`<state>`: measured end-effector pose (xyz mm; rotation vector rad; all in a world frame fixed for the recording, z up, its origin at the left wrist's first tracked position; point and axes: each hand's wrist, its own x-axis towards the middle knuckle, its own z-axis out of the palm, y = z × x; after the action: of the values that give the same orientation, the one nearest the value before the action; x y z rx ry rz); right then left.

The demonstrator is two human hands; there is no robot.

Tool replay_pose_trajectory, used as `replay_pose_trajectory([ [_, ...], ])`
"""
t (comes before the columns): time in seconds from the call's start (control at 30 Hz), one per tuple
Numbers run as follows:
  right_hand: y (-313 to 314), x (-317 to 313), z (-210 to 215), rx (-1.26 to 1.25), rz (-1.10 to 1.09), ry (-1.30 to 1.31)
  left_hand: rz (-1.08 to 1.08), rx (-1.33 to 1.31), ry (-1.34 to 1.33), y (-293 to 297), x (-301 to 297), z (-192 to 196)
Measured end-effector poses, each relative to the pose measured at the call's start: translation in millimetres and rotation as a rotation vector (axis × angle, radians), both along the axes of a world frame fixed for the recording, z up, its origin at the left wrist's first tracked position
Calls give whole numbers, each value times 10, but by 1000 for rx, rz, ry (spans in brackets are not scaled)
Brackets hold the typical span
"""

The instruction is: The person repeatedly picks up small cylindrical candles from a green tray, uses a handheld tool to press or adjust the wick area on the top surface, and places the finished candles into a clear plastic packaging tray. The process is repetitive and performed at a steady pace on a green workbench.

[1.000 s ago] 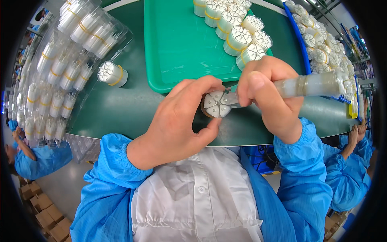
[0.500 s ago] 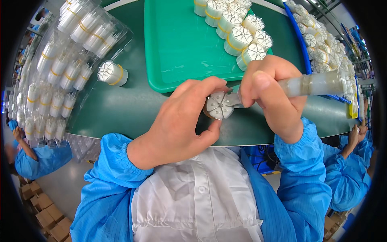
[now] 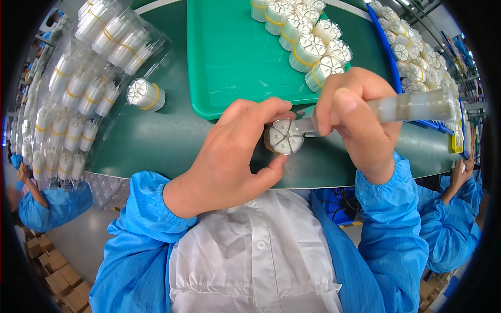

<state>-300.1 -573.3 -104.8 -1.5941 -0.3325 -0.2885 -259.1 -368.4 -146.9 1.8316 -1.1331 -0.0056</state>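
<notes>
My left hand (image 3: 229, 151) is closed around a round bundle of white wedge-shaped pieces (image 3: 285, 137), thumb and fingers on its sides. The bundle's segmented end faces up, each wedge with a small hole or dot. In my right hand (image 3: 360, 117) is a tool with a thick translucent, tape-wrapped handle (image 3: 415, 107) and a flat metal tip (image 3: 305, 125). Its tip touches or lies just over the bundle's right edge; I cannot tell which. A similar bundle (image 3: 146, 95) with a yellow band lies on the green table, left of my hands.
Beyond my hands lies a green tray (image 3: 235, 68) with several banded bundles (image 3: 311, 48) along its right side. Clear plastic trays of bundles (image 3: 86, 91) are stacked at left. A blue bin (image 3: 387, 44) full of bundles stands at right. Co-workers in blue sleeves (image 3: 449, 224) sit on both sides.
My right hand has shifted slightly right, drawing the tool's flat tip back a little across the bundle. My left hand and its bundle have barely moved.
</notes>
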Motion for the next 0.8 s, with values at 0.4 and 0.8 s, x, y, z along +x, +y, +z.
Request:
replay_pose_trajectory([
  [0.4,39,0,-34,145,-13,91,-3,14,-8,50,-29,41],
  [0.8,110,-39,-79,-112,-20,38,768,397,-305,1164,225,403],
])
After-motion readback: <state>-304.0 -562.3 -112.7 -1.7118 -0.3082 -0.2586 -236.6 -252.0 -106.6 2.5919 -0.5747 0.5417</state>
